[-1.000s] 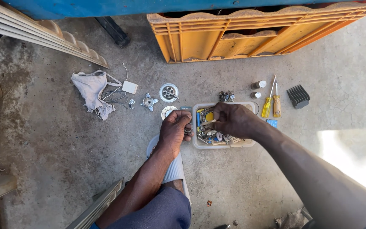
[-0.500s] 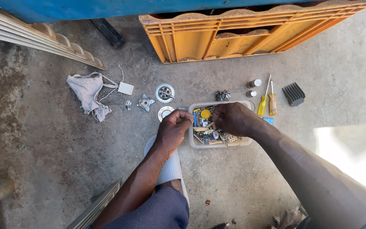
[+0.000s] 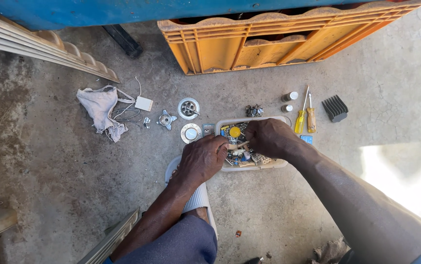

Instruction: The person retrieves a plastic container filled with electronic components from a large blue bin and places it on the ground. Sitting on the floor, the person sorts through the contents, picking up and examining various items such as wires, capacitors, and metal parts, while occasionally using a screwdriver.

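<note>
Our left hand [image 3: 201, 159] and right hand [image 3: 267, 138] curl their fingers nearly closed over the small tray [image 3: 279, 164] of mixed parts, pinching a thin pale stick [image 3: 236, 145] between them.

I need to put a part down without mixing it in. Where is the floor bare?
Bare concrete lies left of the rag, and between the orange crate and the black comb attachment. Crowded: the strip from rag past the round metal parts to the parts tray and screwdrivers.
</note>
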